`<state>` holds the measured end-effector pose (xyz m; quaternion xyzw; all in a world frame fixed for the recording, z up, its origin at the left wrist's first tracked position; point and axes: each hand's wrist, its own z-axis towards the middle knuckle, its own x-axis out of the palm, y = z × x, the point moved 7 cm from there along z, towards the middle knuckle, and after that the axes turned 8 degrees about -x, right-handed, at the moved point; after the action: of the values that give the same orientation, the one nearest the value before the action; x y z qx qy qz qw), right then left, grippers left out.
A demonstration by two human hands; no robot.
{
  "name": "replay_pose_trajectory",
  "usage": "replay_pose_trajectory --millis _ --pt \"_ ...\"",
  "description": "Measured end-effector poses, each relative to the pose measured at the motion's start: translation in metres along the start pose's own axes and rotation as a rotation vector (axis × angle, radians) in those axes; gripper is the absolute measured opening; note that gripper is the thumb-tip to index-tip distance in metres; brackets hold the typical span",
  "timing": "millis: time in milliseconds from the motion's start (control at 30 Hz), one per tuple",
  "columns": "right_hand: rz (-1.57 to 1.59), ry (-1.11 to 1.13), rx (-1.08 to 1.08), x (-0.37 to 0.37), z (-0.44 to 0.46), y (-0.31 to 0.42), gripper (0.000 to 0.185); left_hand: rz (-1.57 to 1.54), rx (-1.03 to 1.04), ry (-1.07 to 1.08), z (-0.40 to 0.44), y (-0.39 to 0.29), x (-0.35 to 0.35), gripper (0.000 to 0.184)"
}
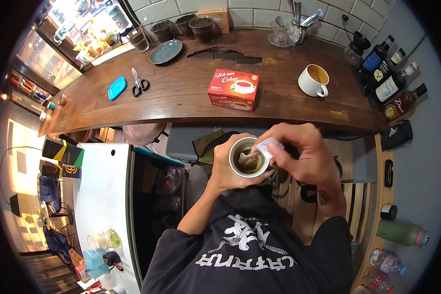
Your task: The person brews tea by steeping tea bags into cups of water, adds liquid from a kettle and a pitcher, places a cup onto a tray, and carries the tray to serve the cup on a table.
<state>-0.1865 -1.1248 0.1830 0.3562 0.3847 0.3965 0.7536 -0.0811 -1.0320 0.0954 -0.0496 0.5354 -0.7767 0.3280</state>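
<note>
My left hand [225, 164] is wrapped round a white mug [234, 169], held up in front of my chest. Inside the mug a tea bag [250, 160] hangs in or just above a dark liquid; how deep it sits I cannot tell. Over the mug's right rim, my right hand [299, 152] pinches the white paper tag [268, 146] of the tea bag. On the wooden counter beyond stands a red box of tea [233, 90], upright and apart from both hands.
A second white mug [314, 81] stands at the counter's right, near several bottles [388, 90]. Scissors [140, 83], a blue lid [117, 88] and a grey plate [166, 52] lie to the left. The counter's front edge [289, 119] runs just beyond my hands.
</note>
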Motion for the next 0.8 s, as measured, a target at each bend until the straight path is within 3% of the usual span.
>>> replay_pose_trajectory --millis 33,100,167,333,400,533,633,800 --pt "0.105 -0.102 0.000 -0.005 0.000 0.001 0.011 -0.015 -0.011 0.000 0.000 0.000 -0.001 0.076" --pt "0.082 -0.081 0.023 -0.004 0.001 -0.002 0.011 -0.029 -0.022 0.001 0.000 0.001 -0.002 0.075" --pt "-0.085 0.088 -0.001 0.005 0.002 -0.002 0.012 -0.042 -0.015 -0.015 0.000 0.001 -0.003 0.073" --pt "0.066 -0.073 -0.049 -0.001 0.002 0.000 0.010 -0.048 -0.004 -0.035 0.002 -0.001 -0.006 0.068" --pt "-0.034 0.095 0.015 0.011 0.001 -0.006 0.011 -0.021 0.027 -0.042 0.004 -0.003 -0.006 0.067" --pt "0.077 -0.041 -0.069 -0.001 0.003 0.001 0.014 -0.014 0.011 -0.049 0.001 0.000 -0.008 0.067" --pt "-0.033 0.097 0.069 0.014 0.004 -0.015 0.017 -0.016 -0.012 -0.080 -0.004 0.004 -0.011 0.066" --pt "0.121 0.125 -0.010 0.021 0.009 -0.014 0.020 -0.077 -0.064 -0.175 -0.026 0.016 -0.022 0.066"
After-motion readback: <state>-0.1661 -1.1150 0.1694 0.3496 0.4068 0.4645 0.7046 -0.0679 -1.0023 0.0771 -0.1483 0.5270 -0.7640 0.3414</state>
